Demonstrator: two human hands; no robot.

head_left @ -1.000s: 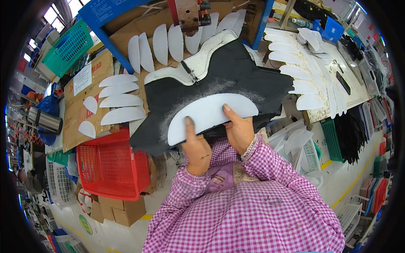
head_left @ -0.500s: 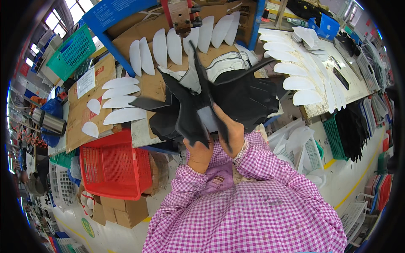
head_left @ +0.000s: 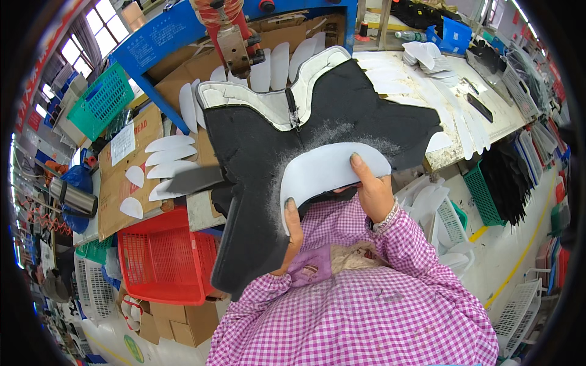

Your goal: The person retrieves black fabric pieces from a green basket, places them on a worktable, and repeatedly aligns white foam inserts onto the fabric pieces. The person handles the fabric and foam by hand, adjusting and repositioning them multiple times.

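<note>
Opened out since half a second ago, from a folded-up bunch to a spread black panel [head_left: 253, 143], with the white crescent piece [head_left: 329, 163] now in full view along the near edge. Got that crescent right between the left hand [head_left: 293, 236] and the right hand [head_left: 374, 196], with its long axis running left to right and its left end bending nearer. Clamped near both ends in a thumbs-on-top pinch, so can't call either hand closer, with most fingers hidden underneath tbh.
</note>
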